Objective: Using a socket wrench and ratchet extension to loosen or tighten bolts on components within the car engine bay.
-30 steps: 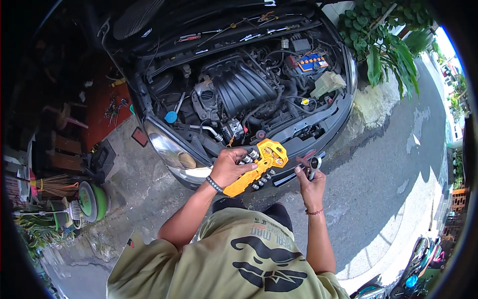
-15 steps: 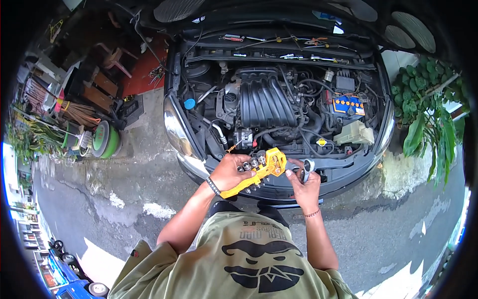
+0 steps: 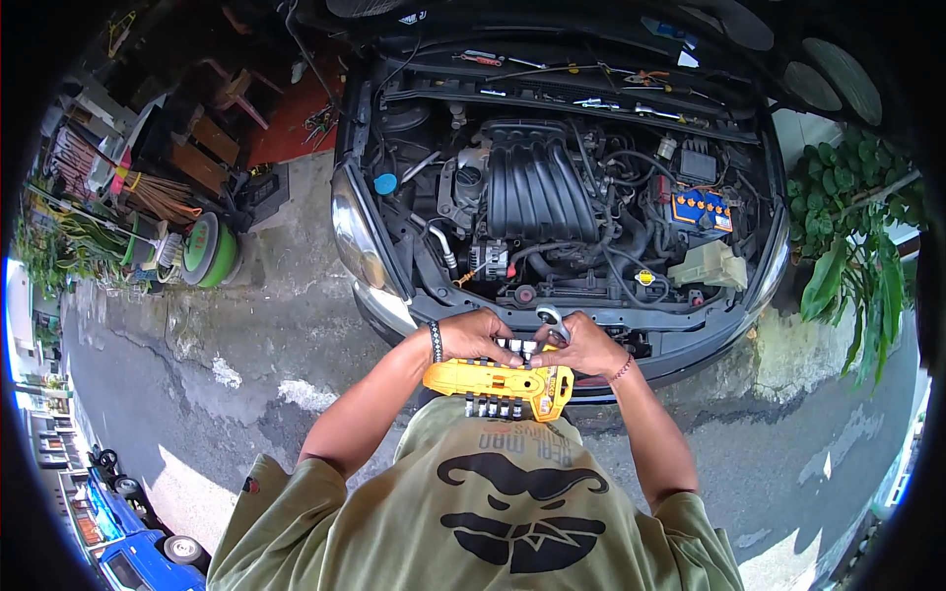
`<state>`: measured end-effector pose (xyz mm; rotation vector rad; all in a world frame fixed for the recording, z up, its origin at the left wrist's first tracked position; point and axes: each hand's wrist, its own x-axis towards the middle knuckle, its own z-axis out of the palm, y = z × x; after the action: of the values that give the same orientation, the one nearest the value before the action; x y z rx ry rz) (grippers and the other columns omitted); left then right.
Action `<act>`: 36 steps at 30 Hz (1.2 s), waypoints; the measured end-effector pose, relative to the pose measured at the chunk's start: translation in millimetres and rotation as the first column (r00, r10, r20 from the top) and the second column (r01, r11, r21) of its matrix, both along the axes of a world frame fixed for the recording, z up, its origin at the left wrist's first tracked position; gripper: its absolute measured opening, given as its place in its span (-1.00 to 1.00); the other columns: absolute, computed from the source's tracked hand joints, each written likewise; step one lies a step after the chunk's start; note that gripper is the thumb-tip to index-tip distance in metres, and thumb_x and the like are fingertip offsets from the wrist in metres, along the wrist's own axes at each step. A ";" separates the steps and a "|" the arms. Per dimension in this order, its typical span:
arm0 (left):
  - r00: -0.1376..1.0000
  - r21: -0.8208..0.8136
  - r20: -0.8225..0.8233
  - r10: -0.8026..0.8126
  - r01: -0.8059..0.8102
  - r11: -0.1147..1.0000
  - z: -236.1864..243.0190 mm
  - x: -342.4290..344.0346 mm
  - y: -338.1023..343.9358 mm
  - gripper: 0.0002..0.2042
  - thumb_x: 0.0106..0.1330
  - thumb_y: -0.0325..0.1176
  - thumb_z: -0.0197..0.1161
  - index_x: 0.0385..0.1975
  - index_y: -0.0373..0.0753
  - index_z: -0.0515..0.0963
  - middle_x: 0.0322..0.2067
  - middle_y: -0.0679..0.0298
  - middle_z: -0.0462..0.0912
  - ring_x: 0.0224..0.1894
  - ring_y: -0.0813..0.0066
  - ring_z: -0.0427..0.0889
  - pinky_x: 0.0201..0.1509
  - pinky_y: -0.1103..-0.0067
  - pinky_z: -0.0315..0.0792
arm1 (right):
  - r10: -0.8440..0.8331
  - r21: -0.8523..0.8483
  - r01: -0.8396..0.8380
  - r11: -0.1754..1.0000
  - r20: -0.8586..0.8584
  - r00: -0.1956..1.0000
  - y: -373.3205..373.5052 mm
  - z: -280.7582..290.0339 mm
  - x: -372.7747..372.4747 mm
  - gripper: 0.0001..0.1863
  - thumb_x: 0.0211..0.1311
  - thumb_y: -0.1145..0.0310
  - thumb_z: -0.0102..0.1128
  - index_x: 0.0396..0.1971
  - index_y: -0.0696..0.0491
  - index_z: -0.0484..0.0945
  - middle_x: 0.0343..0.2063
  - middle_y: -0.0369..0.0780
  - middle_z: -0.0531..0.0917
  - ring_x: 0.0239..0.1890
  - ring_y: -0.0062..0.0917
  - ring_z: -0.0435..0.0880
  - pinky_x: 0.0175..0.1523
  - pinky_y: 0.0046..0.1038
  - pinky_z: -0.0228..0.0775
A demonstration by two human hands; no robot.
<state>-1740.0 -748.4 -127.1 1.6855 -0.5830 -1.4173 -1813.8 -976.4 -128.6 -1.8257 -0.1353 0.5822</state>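
In front of me, close to my shirt, a yellow plastic socket rack [image 3: 463,375] lies nearly level. Several chrome sockets [image 3: 496,408] line its near side, and more stand along its far side under my fingers. My left hand [image 3: 471,337] is closed on the rack's far edge, its fingertips at the sockets. A ratchet wrench [image 3: 549,316] is in my right hand [image 3: 585,349], its round head showing above the fingers while the handle is mostly hidden. The right thumb and fingertips touch the far-side sockets near the rack's right end.
Beyond my hands is an open car engine bay with a black ribbed engine cover [image 3: 540,187], a battery [image 3: 702,211] and a pale plastic reservoir [image 3: 708,266]. Hand tools [image 3: 645,113] lie along the cowl. A green round object [image 3: 210,251] stands left, leafy plants [image 3: 843,236] right.
The rack has come nearer my body and turned from slanted to level. My right hand has moved left with the ratchet, onto the sockets beside my left hand.
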 end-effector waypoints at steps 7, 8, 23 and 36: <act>0.971 0.058 0.207 -0.119 0.110 0.992 9.1 14.3 10.1 -0.57 -0.01 -0.07 0.49 -0.47 -0.40 0.63 -0.69 0.33 0.52 -0.62 0.64 0.43 -0.53 0.55 0.29 | -0.009 0.003 0.009 1.000 -0.020 1.000 21.1 2.0 1.5 -0.65 -0.03 0.24 0.49 -0.59 0.15 0.50 -0.65 -0.36 0.50 -0.53 -0.74 0.35 -0.40 -0.53 0.26; 0.965 0.058 0.229 -0.131 0.120 0.991 8.0 13.7 12.0 -0.56 -0.04 -0.06 0.50 -0.49 -0.40 0.62 -0.70 0.30 0.53 -0.62 0.60 0.44 -0.53 0.52 0.29 | -0.027 -0.001 0.027 1.000 -0.011 1.000 22.7 -1.4 -1.6 -0.65 -0.03 0.23 0.50 -0.58 0.16 0.51 -0.66 -0.36 0.49 -0.53 -0.73 0.36 -0.40 -0.52 0.26; 0.901 -0.186 -0.434 -0.020 -0.067 0.980 -14.5 15.7 47.4 -0.42 0.05 -0.45 0.37 0.09 -0.48 0.34 -0.20 0.25 0.59 -0.19 0.60 0.55 -0.12 0.65 0.46 | 0.007 0.044 -0.008 0.999 0.010 1.000 39.2 21.3 15.5 -0.79 0.14 0.32 0.34 -0.37 0.18 0.67 -0.54 -0.35 0.66 -0.45 -0.76 0.53 -0.30 -0.60 0.39; 0.916 -0.235 -0.372 0.151 -0.250 0.939 -67.9 2.1 54.6 -0.70 0.22 -0.25 0.35 -0.16 -0.31 0.56 -0.32 0.43 0.62 -0.26 0.70 0.54 -0.11 0.68 0.44 | -0.140 0.332 0.266 0.905 -0.357 0.924 57.6 -26.5 9.4 -0.79 0.17 0.26 0.31 -0.50 0.05 0.52 -0.62 -0.43 0.52 -0.64 -0.82 0.41 -0.58 -0.70 0.16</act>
<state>-1737.9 -693.7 -195.0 1.1975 -0.3723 -1.3692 -1804.4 -918.8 -155.2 -1.3298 0.1619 0.6494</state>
